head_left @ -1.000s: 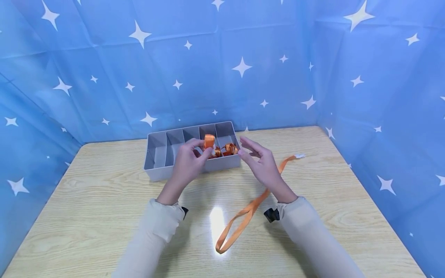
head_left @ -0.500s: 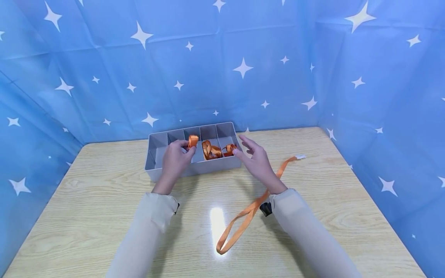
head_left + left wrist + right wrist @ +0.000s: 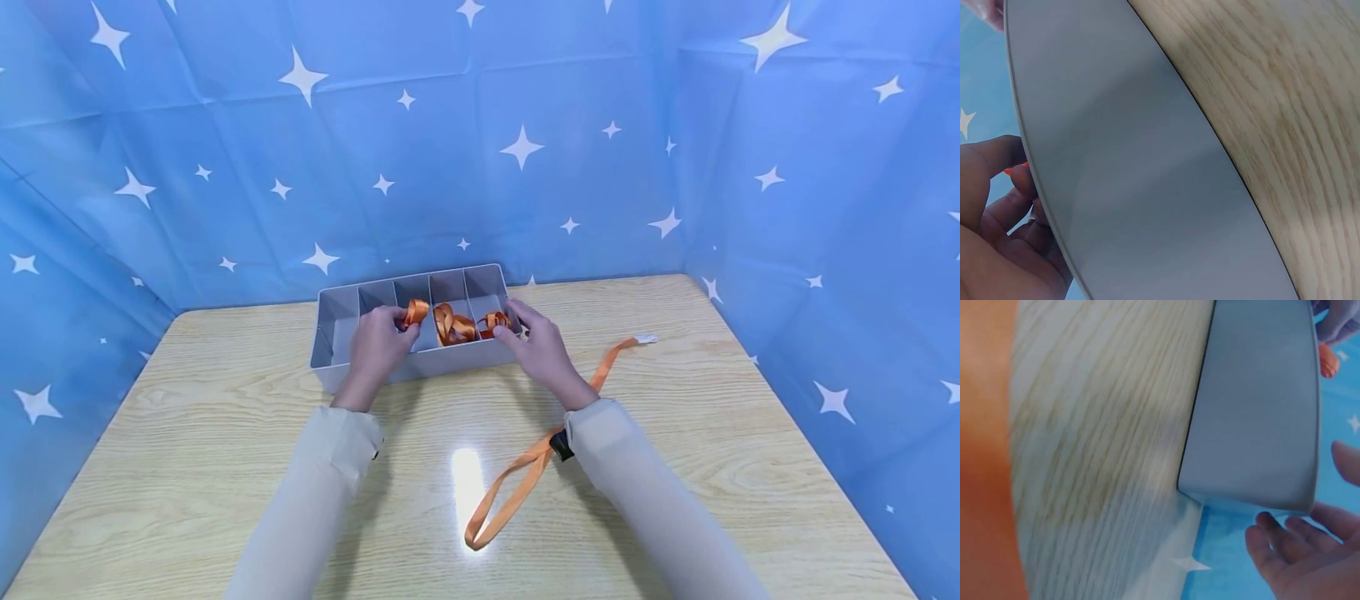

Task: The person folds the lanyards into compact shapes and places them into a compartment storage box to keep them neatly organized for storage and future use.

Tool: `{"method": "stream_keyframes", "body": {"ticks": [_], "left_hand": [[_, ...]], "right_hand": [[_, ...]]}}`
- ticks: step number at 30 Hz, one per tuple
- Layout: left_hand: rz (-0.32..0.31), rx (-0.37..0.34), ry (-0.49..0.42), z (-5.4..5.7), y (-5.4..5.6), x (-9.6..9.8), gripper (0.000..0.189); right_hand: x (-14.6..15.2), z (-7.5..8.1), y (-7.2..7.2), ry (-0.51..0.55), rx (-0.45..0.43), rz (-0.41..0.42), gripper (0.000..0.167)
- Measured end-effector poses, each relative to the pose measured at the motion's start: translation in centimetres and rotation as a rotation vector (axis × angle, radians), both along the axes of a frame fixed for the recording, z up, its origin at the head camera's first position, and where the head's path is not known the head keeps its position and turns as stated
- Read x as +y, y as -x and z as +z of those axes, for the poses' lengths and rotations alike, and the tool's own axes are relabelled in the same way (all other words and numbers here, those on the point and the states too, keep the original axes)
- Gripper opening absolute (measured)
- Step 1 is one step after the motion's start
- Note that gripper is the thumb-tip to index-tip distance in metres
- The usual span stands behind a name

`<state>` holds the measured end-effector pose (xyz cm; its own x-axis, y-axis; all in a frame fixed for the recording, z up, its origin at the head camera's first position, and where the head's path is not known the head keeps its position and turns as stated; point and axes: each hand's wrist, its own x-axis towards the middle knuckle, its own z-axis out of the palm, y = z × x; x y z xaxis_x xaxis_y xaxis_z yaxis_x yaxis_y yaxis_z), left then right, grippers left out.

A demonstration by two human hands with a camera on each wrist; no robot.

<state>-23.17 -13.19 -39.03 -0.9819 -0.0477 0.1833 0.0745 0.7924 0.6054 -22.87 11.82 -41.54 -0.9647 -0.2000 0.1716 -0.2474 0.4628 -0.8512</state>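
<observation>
My left hand (image 3: pixel 375 343) pinches a rolled-up orange lanyard (image 3: pixel 417 312) between thumb and fingers, low in the middle compartment of a grey divided box (image 3: pixel 465 358). In the left wrist view, the box's front wall (image 3: pixel 1116 156) hides most of that lanyard. My right hand (image 3: pixel 546 354) is at the box's right end. Its fingertips are right at the end wall in the right wrist view, with the thumb (image 3: pixel 1347 462) apart. One coiled orange lanyard (image 3: pixel 453 325) lies in the compartment second from the right, and another coil (image 3: pixel 495 322) in the rightmost one.
A long orange lanyard (image 3: pixel 517 492) with a white end piece (image 3: pixel 646 338) stretches across the wooden table (image 3: pixel 225 467), passing under my right forearm. Blue star-printed cloth (image 3: pixel 450 150) hangs close behind the box and along both sides.
My left hand has moved left with the rolled lanyard, from the second-from-right compartment to the middle one, and lowered it slightly. My right hand has come in to the box's right end.
</observation>
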Motion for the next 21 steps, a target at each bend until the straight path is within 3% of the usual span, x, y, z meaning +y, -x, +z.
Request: {"method": "stream_keyframes", "body": {"ticks": [5, 12, 21], "left_hand": [[-0.004, -0.016, 0.012, -0.3, 0.3, -0.1, 0.029], [-0.018, -0.005, 0.134, -0.1, 0.6, 0.4, 0.022], [0.055, -0.116, 0.212, 0.0, 0.6, 1.3, 0.016]], "right_hand": [[0.0, -0.3, 0.2, 0.000, -0.041, -0.030, 0.057], [0.1, -0.2, 0.3, 0.003, -0.070, -0.035, 0.056], [0.1, -0.3, 0.3, 0.031, -0.087, -0.024, 0.056]]}}
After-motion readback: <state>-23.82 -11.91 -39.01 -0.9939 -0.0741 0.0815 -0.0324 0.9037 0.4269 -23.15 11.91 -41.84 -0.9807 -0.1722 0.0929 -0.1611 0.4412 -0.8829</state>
